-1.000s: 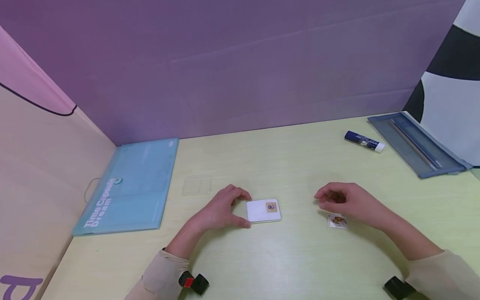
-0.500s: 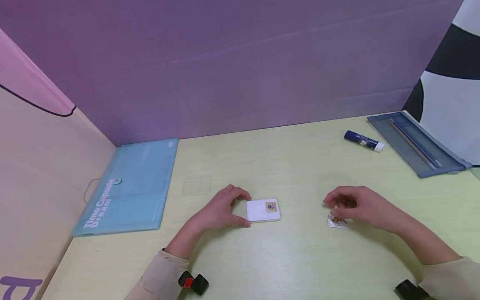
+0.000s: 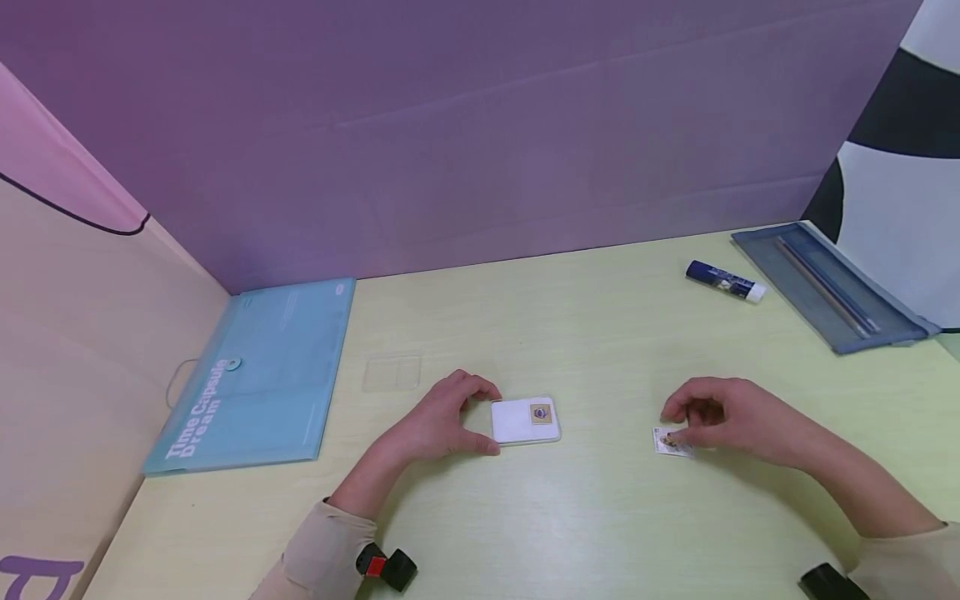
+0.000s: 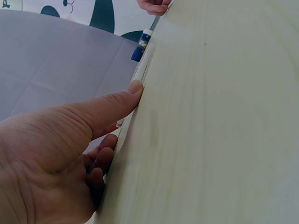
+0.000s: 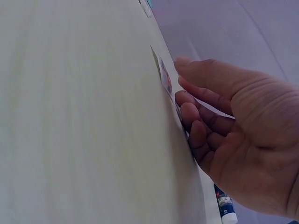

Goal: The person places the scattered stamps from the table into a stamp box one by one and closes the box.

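Observation:
My left hand [image 3: 450, 421] grips a small white rectangular card [image 3: 517, 421] with rounded corners and a clear edge, thumb at its near corner and fingers at its far one. On the card's right part is a small tan stamp [image 3: 541, 414] with a dark round motif. Farther right, a white-bordered picture stamp [image 3: 666, 442] lies on the table with slightly raised edges. My right hand [image 3: 727, 417] hovers right at it, the thumb overlapping it in the head view. In the right wrist view the loosely bent fingers [image 5: 189, 112] are beside the stamp, with nothing between them.
A blue button folder [image 3: 255, 375] lies at the left, with a clear thin plastic piece [image 3: 392, 372] to its right. At the back right are a dark blue glue stick [image 3: 723, 281] and a mesh pouch [image 3: 832, 292] with pencils inside. A purple partition [image 3: 480, 133] borders the table's back.
My right hand has moved to the right and nearer to me, bringing its thumb over the picture stamp. The left hand and the white card have stayed in place.

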Demonstrator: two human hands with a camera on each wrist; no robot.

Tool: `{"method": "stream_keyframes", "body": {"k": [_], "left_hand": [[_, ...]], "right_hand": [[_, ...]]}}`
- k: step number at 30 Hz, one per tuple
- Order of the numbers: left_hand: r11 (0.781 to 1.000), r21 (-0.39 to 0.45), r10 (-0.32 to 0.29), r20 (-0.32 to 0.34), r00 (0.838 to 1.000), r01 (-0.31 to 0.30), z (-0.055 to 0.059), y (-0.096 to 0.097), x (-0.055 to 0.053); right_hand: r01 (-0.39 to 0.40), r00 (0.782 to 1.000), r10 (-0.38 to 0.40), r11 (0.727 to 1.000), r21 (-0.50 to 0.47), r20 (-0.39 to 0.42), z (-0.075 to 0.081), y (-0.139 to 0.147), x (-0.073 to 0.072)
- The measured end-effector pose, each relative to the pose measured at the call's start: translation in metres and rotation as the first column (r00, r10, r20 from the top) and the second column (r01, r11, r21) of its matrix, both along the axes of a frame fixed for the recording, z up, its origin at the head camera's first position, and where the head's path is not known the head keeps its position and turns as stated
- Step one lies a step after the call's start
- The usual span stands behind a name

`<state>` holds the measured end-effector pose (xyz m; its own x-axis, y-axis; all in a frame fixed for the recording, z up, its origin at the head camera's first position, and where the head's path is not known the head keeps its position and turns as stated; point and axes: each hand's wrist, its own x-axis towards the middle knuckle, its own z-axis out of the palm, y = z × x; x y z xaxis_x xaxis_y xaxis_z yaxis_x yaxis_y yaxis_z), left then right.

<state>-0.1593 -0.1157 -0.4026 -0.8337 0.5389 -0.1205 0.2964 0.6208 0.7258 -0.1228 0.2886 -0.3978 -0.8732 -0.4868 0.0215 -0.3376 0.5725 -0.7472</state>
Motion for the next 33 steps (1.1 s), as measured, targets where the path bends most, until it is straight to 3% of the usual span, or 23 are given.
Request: {"method": "stream_keyframes", "body": {"k": [7, 16, 25, 33], "left_hand": [[1.0, -0.005, 0.005, 0.005, 1.0, -0.004, -0.0002, 0.0006, -0.0001], [1.0, -0.009, -0.002, -0.006, 1.0, 0.002, -0.0012, -0.0001, -0.0003], [1.0, -0.009, 0.006, -0.001, 1.0, -0.006, -0.0007, 0.0001, -0.0001], [1.0, -0.009, 0.007, -0.003, 1.0, -0.007, -0.0015, 0.0004, -0.0004]], "right_hand": [[0.013, 1.0, -0.014, 0.999, 0.035, 0.007, 0.0003, -0.0027, 0.0017], [-0.033, 0.999, 0.036, 0.994, 0.104, -0.029, -0.0005, -0.0055, -0.0003], [-0.055, 0.995, 0.063, 0.993, 0.106, -0.071, -0.001, -0.0068, 0.001], [-0.065, 0.997, 0.067, 0.996, 0.065, -0.027, 0.0013, -0.0079, 0.0032]]}}
